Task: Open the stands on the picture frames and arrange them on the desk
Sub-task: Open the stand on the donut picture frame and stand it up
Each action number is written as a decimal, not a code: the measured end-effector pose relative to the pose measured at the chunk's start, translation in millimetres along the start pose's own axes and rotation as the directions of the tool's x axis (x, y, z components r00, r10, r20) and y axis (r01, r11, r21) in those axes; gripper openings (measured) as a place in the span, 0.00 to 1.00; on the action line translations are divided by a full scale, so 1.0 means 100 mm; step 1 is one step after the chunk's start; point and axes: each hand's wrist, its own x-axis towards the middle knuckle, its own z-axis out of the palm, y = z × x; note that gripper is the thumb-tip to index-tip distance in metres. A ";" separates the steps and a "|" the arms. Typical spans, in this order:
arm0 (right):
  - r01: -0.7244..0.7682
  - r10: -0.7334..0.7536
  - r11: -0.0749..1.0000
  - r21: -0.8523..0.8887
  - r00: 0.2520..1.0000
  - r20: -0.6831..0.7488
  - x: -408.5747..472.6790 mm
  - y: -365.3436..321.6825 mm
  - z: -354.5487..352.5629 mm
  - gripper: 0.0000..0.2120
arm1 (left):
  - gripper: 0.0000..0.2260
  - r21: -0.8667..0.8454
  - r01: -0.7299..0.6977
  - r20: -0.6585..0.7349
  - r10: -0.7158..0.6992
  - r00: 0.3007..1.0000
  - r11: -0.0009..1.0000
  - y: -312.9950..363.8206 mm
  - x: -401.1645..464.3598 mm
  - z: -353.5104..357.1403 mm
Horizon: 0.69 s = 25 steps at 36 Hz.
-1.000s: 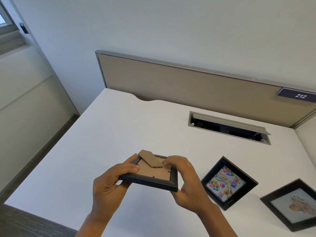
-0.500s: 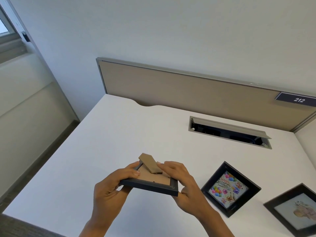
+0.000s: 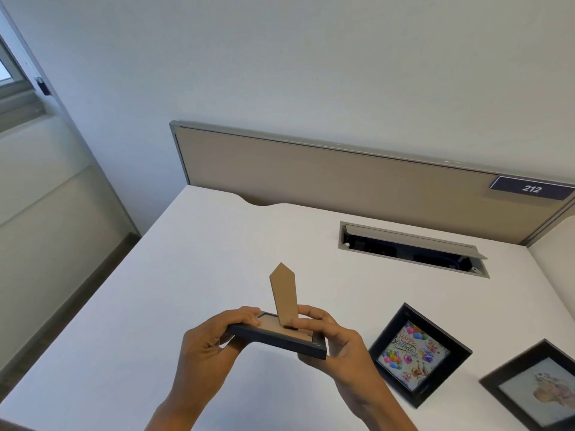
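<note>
I hold a small black picture frame point(image 3: 280, 340) face down above the white desk point(image 3: 193, 275), its brown backing up. My left hand point(image 3: 205, 346) grips its left edge and my right hand point(image 3: 339, 340) grips its right edge, fingers by the hinge. The brown cardboard stand point(image 3: 283, 293) sticks almost straight up from the backing. Two more black frames lie face up on the desk to the right: one with a birthday picture point(image 3: 415, 353), one with a pale picture point(image 3: 538, 387) cut off by the view's edge.
A grey cable tray with an open lid point(image 3: 410, 248) is sunk into the desk at the back right. A tan partition panel point(image 3: 326, 178) with a "212" label point(image 3: 531, 188) runs along the back. The desk's left edge drops to the floor.
The cardboard stand has swung up from lying nearly flat on the backing to standing almost upright. Both hands still hold the frame in about the same place.
</note>
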 end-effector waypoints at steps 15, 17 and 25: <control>-0.068 0.112 0.949 0.309 0.986 -0.126 -0.16 0.40 -0.12 0.37 | 0.21 -0.083 0.166 0.189 -0.148 0.971 0.983 -0.21 0.26 0.38; -0.060 0.121 0.911 0.409 0.985 -0.125 -0.18 0.48 -0.16 0.40 | 0.21 -0.108 0.203 0.220 -0.175 0.960 0.973 -0.25 0.31 0.45; -0.103 0.244 0.839 0.534 0.949 -0.200 -0.17 0.68 -0.25 0.52 | 0.23 -0.098 0.304 0.329 -0.257 0.909 0.948 -0.53 0.41 0.73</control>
